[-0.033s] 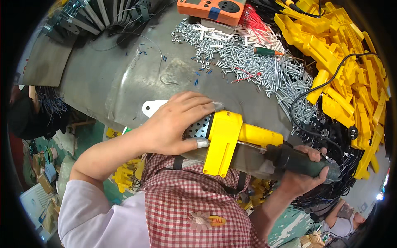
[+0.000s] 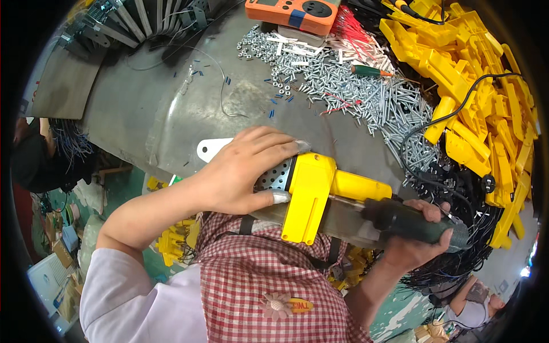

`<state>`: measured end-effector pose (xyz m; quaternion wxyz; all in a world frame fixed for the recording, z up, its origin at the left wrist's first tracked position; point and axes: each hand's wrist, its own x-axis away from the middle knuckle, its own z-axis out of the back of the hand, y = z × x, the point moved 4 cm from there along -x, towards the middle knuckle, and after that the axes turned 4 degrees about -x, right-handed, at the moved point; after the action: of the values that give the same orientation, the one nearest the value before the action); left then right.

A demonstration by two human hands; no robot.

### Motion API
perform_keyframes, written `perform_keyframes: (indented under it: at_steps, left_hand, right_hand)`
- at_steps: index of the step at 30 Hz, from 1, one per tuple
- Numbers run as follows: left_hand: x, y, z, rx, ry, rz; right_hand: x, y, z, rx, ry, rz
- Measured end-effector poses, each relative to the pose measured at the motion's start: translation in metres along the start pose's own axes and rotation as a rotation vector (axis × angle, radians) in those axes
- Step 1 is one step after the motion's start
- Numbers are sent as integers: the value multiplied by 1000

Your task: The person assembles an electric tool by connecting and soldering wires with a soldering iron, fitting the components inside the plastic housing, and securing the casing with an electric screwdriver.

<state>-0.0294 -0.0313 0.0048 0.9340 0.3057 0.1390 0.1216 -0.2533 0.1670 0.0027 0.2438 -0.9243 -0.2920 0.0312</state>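
My left hand (image 2: 240, 171) lies over a perforated metal plate (image 2: 213, 147) and presses against a yellow plastic housing (image 2: 311, 194) at the near edge of the grey metal table (image 2: 171, 108). My right hand (image 2: 420, 234) grips the dark green handle of an electric screwdriver (image 2: 412, 220), which lies sideways and points into the yellow housing. A black cable (image 2: 457, 100) runs from the tool up over the table.
A heap of loose silver screws (image 2: 366, 94) covers the table's middle right. Yellow plastic parts (image 2: 474, 86) pile up at the right. An orange meter (image 2: 294, 12) sits at the far edge. Black cables (image 2: 463, 183) bunch near my right hand. Another person (image 2: 474, 308) crouches at lower right.
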Motion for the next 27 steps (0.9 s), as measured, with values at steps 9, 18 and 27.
perform_keyframes:
  at_steps: [9,18,27]
  left_hand:
    - [-1,-2,0,46,-57,46]
    - [-7,-3,1,76,-84,43]
    - [-46,-64,25,-415,306,200]
  right_hand:
    - [-5,-2,-2,5,-29,-9]
    - [-4,23,-10,-105,-163,-26]
    - [3,20,-1,-7,-26,-24]
